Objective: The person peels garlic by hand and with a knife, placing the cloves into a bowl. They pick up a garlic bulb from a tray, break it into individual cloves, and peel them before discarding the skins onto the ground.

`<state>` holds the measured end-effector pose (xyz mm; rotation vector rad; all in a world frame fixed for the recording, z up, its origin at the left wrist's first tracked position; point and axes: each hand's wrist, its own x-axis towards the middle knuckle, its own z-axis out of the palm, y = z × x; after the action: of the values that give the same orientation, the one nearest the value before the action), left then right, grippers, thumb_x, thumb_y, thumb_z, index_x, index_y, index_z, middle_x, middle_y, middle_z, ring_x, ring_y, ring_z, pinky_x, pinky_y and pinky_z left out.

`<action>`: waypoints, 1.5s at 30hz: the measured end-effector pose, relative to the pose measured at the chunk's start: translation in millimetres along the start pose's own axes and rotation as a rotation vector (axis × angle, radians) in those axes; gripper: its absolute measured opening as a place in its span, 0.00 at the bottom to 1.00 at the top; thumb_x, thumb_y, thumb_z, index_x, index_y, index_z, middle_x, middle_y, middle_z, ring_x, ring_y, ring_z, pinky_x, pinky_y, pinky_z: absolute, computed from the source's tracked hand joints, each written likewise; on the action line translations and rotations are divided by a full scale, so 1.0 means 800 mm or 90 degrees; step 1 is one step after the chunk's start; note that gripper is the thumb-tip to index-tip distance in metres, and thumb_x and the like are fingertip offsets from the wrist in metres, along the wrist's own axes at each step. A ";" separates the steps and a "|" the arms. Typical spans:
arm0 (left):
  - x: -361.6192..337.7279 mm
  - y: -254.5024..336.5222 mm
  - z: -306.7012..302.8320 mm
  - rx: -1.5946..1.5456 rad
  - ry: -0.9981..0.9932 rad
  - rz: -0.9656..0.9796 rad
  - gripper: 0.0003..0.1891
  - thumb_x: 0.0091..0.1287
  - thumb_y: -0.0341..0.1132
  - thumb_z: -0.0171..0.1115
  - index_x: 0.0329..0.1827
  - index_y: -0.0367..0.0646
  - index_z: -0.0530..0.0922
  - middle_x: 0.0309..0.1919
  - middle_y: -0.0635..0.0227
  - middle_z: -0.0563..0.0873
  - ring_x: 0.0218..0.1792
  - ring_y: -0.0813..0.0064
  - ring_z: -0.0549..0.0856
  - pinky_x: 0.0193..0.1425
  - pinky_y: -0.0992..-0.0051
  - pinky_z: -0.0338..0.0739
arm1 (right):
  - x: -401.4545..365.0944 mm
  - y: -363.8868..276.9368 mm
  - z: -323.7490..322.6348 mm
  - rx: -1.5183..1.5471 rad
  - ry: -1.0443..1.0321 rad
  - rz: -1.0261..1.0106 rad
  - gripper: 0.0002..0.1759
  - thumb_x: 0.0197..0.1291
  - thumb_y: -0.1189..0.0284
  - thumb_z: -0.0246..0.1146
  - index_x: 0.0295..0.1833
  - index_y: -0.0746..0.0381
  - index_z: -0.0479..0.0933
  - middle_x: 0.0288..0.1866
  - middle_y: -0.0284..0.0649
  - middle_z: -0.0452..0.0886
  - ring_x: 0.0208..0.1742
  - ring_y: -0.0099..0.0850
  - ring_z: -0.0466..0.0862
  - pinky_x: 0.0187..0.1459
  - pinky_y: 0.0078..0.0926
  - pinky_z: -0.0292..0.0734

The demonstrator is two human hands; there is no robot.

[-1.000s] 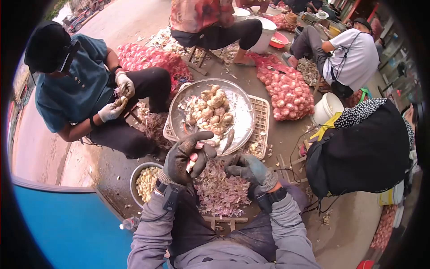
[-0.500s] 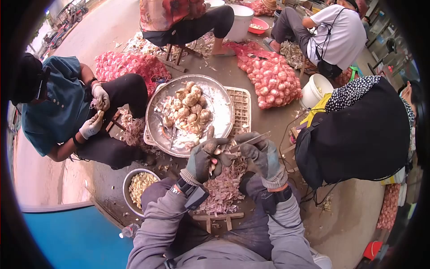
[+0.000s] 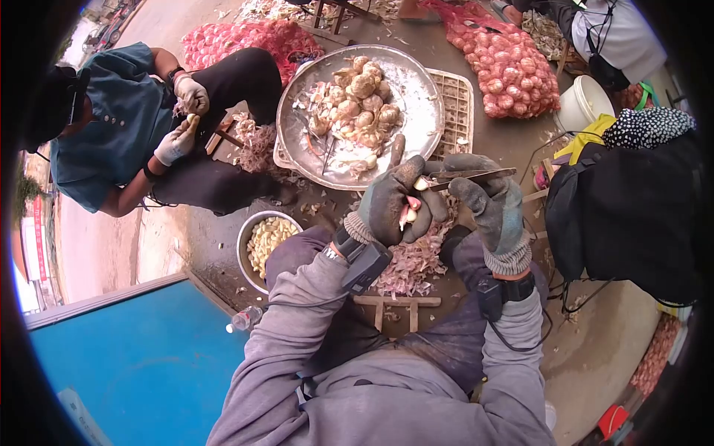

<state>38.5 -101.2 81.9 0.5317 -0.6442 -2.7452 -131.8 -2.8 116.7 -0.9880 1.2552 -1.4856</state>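
Two gloved hands work close together below a wide, round metal pan of tan, papery garlic heads. The left hand, in a grey glove, is cupped palm up; its thumb side pinches a small ivory garlic clove narrowly, beside the blade, while a few pink-and-white garlic cloves lie in the palm. The right hand, in a grey-blue glove, closes narrowly on a thin, flat metal knife.

Handling, as judged: the ivory clove should be very light, firm yet easily nicked, and slippery where bare; it is best held by its rounded sides, fingertips clear of the edge. The knife appears light and stiff, and is safest taken at the end away from the clove. Any skin on the palm cloves is likely dry and brittle.

Hidden or unclear: the fingers mask part of the knife, so its handle cannot be made out; the exact contact between blade and clove cannot be told; the number of palm cloves is uncertain. The person at upper right is cut off by the frame.
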 end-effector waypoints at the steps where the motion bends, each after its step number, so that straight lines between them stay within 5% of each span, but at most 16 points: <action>1: 0.001 -0.001 -0.001 -0.001 0.001 -0.002 0.30 0.84 0.54 0.42 0.69 0.34 0.72 0.27 0.60 0.83 0.14 0.83 0.72 0.14 0.82 0.62 | 0.000 0.000 0.001 0.011 -0.004 0.017 0.20 0.70 0.71 0.70 0.63 0.69 0.79 0.54 0.43 0.89 0.51 0.27 0.87 0.53 0.24 0.84; 3: 0.000 -0.004 -0.004 0.058 -0.065 0.058 0.34 0.86 0.55 0.37 0.78 0.33 0.63 0.30 0.51 0.85 0.12 0.78 0.74 0.14 0.82 0.64 | 0.000 0.005 0.003 0.023 -0.009 0.038 0.20 0.70 0.71 0.70 0.63 0.69 0.80 0.54 0.42 0.89 0.50 0.26 0.87 0.53 0.24 0.83; 7: -0.009 -0.003 0.003 0.210 -0.069 0.158 0.31 0.86 0.50 0.40 0.80 0.33 0.62 0.30 0.54 0.85 0.13 0.81 0.74 0.15 0.85 0.64 | 0.002 0.003 0.006 0.061 -0.020 0.051 0.18 0.71 0.70 0.69 0.60 0.69 0.82 0.51 0.41 0.90 0.48 0.25 0.88 0.51 0.24 0.84; 9: -0.008 0.008 0.007 -0.093 -0.169 0.015 0.26 0.86 0.39 0.42 0.81 0.34 0.60 0.35 0.53 0.87 0.15 0.82 0.75 0.16 0.86 0.65 | 0.004 0.003 0.009 0.065 -0.031 0.055 0.17 0.71 0.69 0.69 0.59 0.69 0.82 0.50 0.42 0.90 0.47 0.25 0.88 0.50 0.24 0.84; 13: -0.006 0.006 0.013 -0.092 -0.128 -0.017 0.27 0.85 0.34 0.41 0.84 0.36 0.56 0.39 0.50 0.87 0.14 0.81 0.74 0.17 0.86 0.66 | 0.004 0.007 0.008 0.113 0.005 0.086 0.16 0.72 0.67 0.67 0.56 0.69 0.84 0.47 0.42 0.91 0.44 0.26 0.89 0.46 0.25 0.85; 15: -0.016 0.010 0.055 -0.098 0.136 0.044 0.31 0.84 0.52 0.45 0.75 0.32 0.68 0.32 0.57 0.87 0.13 0.83 0.73 0.16 0.85 0.64 | 0.005 0.005 0.006 0.105 0.012 0.099 0.16 0.72 0.67 0.67 0.56 0.69 0.84 0.47 0.42 0.91 0.43 0.26 0.89 0.46 0.24 0.85; 18: -0.014 -0.011 0.007 0.110 0.021 0.128 0.30 0.83 0.53 0.49 0.71 0.33 0.72 0.34 0.57 0.88 0.13 0.83 0.74 0.15 0.84 0.64 | 0.004 0.002 0.007 0.062 0.030 0.097 0.17 0.72 0.66 0.66 0.55 0.69 0.84 0.45 0.41 0.91 0.42 0.25 0.89 0.44 0.23 0.85; 22: -0.016 -0.004 0.008 0.206 0.026 0.151 0.28 0.82 0.52 0.51 0.67 0.33 0.76 0.34 0.57 0.88 0.13 0.82 0.74 0.15 0.83 0.65 | 0.003 0.004 -0.005 0.071 0.058 0.084 0.16 0.73 0.67 0.67 0.56 0.69 0.83 0.42 0.41 0.91 0.37 0.23 0.87 0.40 0.21 0.83; 24: -0.013 -0.005 -0.001 0.211 -0.009 0.119 0.25 0.78 0.41 0.58 0.72 0.34 0.72 0.41 0.57 0.88 0.12 0.84 0.71 0.16 0.84 0.60 | 0.001 0.006 -0.008 0.067 0.080 0.080 0.16 0.72 0.67 0.67 0.56 0.69 0.83 0.40 0.41 0.90 0.35 0.22 0.86 0.39 0.21 0.82; 30: -0.006 -0.010 0.004 0.290 0.114 0.089 0.19 0.76 0.41 0.59 0.59 0.32 0.81 0.38 0.61 0.88 0.11 0.84 0.71 0.15 0.83 0.58 | -0.002 0.016 -0.011 0.050 0.101 0.072 0.16 0.72 0.68 0.67 0.56 0.70 0.82 0.39 0.41 0.90 0.34 0.23 0.87 0.37 0.19 0.82; 34: -0.008 -0.006 0.010 0.362 0.073 0.054 0.20 0.75 0.39 0.61 0.61 0.32 0.80 0.36 0.61 0.87 0.11 0.83 0.70 0.15 0.82 0.59 | 0.001 0.006 -0.018 0.067 0.139 0.055 0.17 0.71 0.65 0.68 0.56 0.68 0.83 0.40 0.39 0.89 0.35 0.23 0.87 0.37 0.20 0.83; 37: -0.009 -0.010 0.019 0.233 0.108 0.109 0.20 0.75 0.38 0.60 0.63 0.31 0.78 0.36 0.61 0.87 0.11 0.84 0.70 0.15 0.82 0.60 | 0.001 -0.002 -0.029 0.089 0.165 0.046 0.16 0.72 0.65 0.67 0.55 0.65 0.83 0.40 0.36 0.88 0.36 0.22 0.87 0.37 0.19 0.82; 39: -0.010 -0.010 0.005 0.207 -0.017 0.148 0.21 0.76 0.37 0.58 0.66 0.30 0.77 0.39 0.57 0.88 0.11 0.84 0.71 0.15 0.82 0.61 | 0.000 -0.009 -0.035 0.098 0.175 0.049 0.15 0.71 0.65 0.67 0.54 0.65 0.83 0.40 0.34 0.87 0.36 0.22 0.87 0.37 0.19 0.82; 43: -0.015 -0.001 0.001 0.213 0.036 0.115 0.23 0.78 0.37 0.56 0.69 0.31 0.76 0.41 0.50 0.88 0.11 0.83 0.71 0.16 0.83 0.62 | 0.000 0.002 -0.036 0.117 0.143 0.045 0.18 0.71 0.64 0.68 0.54 0.68 0.82 0.39 0.41 0.89 0.36 0.25 0.89 0.35 0.19 0.84; 45: -0.020 0.003 0.007 0.237 0.008 0.166 0.24 0.77 0.41 0.58 0.69 0.32 0.76 0.41 0.53 0.89 0.12 0.84 0.72 0.16 0.83 0.63 | -0.006 -0.011 -0.037 0.122 0.114 0.128 0.17 0.71 0.65 0.70 0.54 0.69 0.82 0.39 0.39 0.89 0.38 0.27 0.89 0.37 0.21 0.83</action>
<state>51.0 -96.1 92.2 0.5009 -1.1443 -2.3855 -159.9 9.6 120.3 -0.5956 1.2699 -1.5267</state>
